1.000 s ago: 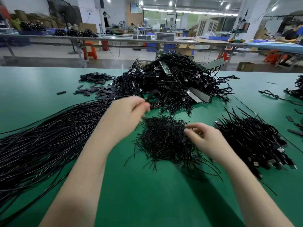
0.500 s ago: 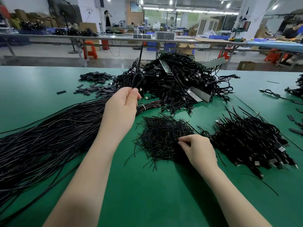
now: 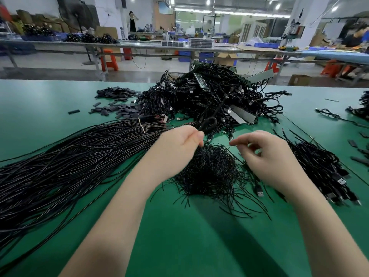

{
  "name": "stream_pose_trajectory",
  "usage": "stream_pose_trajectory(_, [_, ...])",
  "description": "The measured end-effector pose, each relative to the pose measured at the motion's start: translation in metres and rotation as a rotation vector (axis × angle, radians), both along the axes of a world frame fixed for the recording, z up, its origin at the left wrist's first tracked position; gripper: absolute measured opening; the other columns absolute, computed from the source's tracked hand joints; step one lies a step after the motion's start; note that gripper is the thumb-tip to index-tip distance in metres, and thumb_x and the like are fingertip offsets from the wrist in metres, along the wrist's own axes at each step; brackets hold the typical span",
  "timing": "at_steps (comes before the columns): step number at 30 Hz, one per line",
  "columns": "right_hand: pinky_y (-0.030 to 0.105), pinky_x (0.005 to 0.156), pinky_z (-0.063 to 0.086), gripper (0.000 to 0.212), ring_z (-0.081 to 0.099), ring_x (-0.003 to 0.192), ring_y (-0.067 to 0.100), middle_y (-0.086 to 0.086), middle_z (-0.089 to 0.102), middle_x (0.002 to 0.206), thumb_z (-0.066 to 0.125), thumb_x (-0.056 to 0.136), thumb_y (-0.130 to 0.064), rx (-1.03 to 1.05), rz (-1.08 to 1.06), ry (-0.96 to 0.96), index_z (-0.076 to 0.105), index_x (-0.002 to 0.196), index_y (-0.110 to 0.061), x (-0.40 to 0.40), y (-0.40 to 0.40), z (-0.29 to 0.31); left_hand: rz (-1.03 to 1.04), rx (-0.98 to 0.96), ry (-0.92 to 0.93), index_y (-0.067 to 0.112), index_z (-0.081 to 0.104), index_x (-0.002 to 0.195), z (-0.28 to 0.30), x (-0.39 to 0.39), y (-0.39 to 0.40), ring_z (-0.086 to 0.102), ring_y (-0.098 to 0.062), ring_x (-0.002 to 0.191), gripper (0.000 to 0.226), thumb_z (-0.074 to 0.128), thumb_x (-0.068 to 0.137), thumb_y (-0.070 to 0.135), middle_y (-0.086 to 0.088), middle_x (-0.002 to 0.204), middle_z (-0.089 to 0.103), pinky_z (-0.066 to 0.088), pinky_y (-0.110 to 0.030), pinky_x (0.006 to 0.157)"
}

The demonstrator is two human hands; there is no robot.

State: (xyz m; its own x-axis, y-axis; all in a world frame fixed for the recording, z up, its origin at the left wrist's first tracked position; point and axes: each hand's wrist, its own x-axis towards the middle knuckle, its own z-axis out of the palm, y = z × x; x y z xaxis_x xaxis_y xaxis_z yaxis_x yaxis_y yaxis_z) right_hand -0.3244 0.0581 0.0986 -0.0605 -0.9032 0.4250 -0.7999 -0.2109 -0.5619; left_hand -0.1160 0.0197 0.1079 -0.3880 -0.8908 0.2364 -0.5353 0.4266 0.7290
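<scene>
Twist tie [image 3: 239, 145] sat pinched at one end by the right hand [image 3: 273, 158], thumb and forefinger closed on it and the other fingers loosely curled. It was held just above the tie pile [image 3: 209, 172] on the green surface [image 3: 179, 236]. Judged very light, thin and bendy, easy to drop; best pinched near an end.

Just beyond, the left hand [image 3: 177, 150] gripped a coiled cable [image 3: 209, 123] at the loop's base, fingers curled tight. The cable looked light, limp and springy, so hold it where the turns cross. Farther out lay a long cable bundle [image 3: 69, 156] on the left, a USB cable stack [image 3: 323, 168] on the right and a tangled heap [image 3: 209, 92] behind.

Half a second earlier the right hand was down on the pile's edge. It had since lifted with a tie toward the coil. The left hand had dropped lower and nearer.
</scene>
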Motion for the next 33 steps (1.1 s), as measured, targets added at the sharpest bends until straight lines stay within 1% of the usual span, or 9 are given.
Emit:
stream_pose_trajectory(1, [0.015, 0.067, 0.047, 0.024, 0.058, 0.078, 0.003, -0.017, 0.064, 0.093, 0.061, 0.092, -0.011, 0.007, 0.049, -0.001, 0.074, 0.094, -0.031, 0.002, 0.003, 0.004, -0.027, 0.021, -0.031, 0.033, 0.057, 0.076, -0.001, -0.002, 0.001, 0.056, -0.023, 0.065, 0.031, 0.040, 0.099, 0.042, 0.005, 0.068, 0.054, 0.054, -0.042, 0.073])
stream_pose_trajectory(3, [0.012, 0.066, 0.043, 0.024, 0.058, 0.076, 0.003, -0.017, 0.065, 0.089, 0.063, 0.090, -0.010, 0.003, 0.133, 0.006, 0.074, 0.090, -0.031, 0.007, 0.010, 0.010, -0.045, 0.031, -0.091, 0.031, 0.060, 0.077, -0.005, -0.006, 0.003, 0.046, -0.004, 0.053, 0.031, 0.042, 0.099, 0.042, 0.011, 0.063, 0.052, 0.047, -0.033, 0.063])
stream_pose_trajectory(4, [0.009, 0.066, 0.041, 0.024, 0.057, 0.075, 0.002, -0.017, 0.066, 0.087, 0.065, 0.088, -0.008, -0.004, 0.168, 0.010, 0.074, 0.089, -0.030, 0.009, 0.012, 0.013, -0.043, 0.024, -0.130, 0.030, 0.061, 0.079, -0.006, -0.009, 0.004, 0.045, -0.001, 0.051, 0.031, 0.043, 0.100, 0.042, 0.011, 0.063, 0.052, 0.044, -0.029, 0.060])
stream_pose_trajectory(11, [0.007, 0.063, 0.039, 0.027, 0.056, 0.075, 0.003, -0.016, 0.064, 0.073, 0.068, 0.083, -0.003, -0.081, 0.223, 0.035, 0.069, 0.078, -0.030, 0.015, 0.020, 0.021, -0.049, 0.024, -0.351, 0.026, 0.061, 0.084, -0.005, -0.017, 0.009, 0.052, -0.009, 0.064, 0.031, 0.042, 0.101, 0.044, 0.008, 0.071, 0.055, 0.040, -0.028, 0.058])
stream_pose_trajectory(15, [0.009, 0.062, 0.039, 0.031, 0.057, 0.074, 0.004, -0.016, 0.065, 0.076, 0.068, 0.082, -0.005, -0.095, 0.217, -0.008, 0.067, 0.074, -0.034, 0.014, 0.020, 0.021, -0.102, 0.052, -0.392, 0.027, 0.063, 0.085, -0.002, -0.019, 0.013, 0.046, -0.001, 0.060, 0.031, 0.043, 0.100, 0.044, 0.010, 0.069, 0.051, 0.032, -0.025, 0.053])
stream_pose_trajectory(18, [0.013, 0.061, 0.041, 0.032, 0.058, 0.074, 0.007, -0.018, 0.066, 0.081, 0.068, 0.083, -0.006, -0.086, 0.229, -0.043, 0.065, 0.071, -0.035, 0.013, 0.020, 0.021, -0.121, 0.039, -0.426, 0.028, 0.064, 0.089, 0.000, -0.019, 0.016, 0.045, 0.001, 0.061, 0.029, 0.042, 0.101, 0.044, 0.011, 0.069, 0.050, 0.029, -0.019, 0.051])
stream_pose_trajectory(23, [0.020, 0.063, 0.044, 0.034, 0.057, 0.074, 0.010, -0.011, 0.066, 0.074, 0.067, 0.081, -0.002, -0.091, 0.227, -0.020, 0.064, 0.069, -0.033, 0.015, 0.020, 0.019, -0.138, 0.040, -0.503, 0.024, 0.065, 0.099, 0.002, -0.019, 0.018, 0.045, 0.001, 0.067, 0.034, 0.039, 0.102, 0.044, 0.010, 0.078, 0.053, 0.030, -0.017, 0.053])
stream_pose_trajectory(27, [0.022, 0.068, 0.044, 0.034, 0.057, 0.078, 0.010, -0.012, 0.065, 0.076, 0.066, 0.081, 0.001, -0.104, 0.240, 0.000, 0.063, 0.069, -0.030, 0.017, 0.019, 0.019, -0.154, 0.054, -0.498, 0.026, 0.064, 0.095, 0.005, -0.017, 0.019, 0.044, 0.002, 0.063, 0.031, 0.040, 0.102, 0.044, 0.010, 0.073, 0.051, 0.030, -0.016, 0.051])
stream_pose_trajectory(33, [0.038, 0.070, 0.047, 0.037, 0.058, 0.077, 0.009, -0.010, 0.064, 0.076, 0.064, 0.079, 0.008, -0.161, 0.262, 0.030, 0.063, 0.068, -0.027, 0.021, 0.016, 0.016, -0.157, 0.085, -0.494, 0.025, 0.063, 0.093, 0.009, -0.014, 0.019, 0.043, -0.001, 0.061, 0.031, 0.040, 0.102, 0.042, 0.007, 0.073, 0.052, 0.028, -0.018, 0.050])
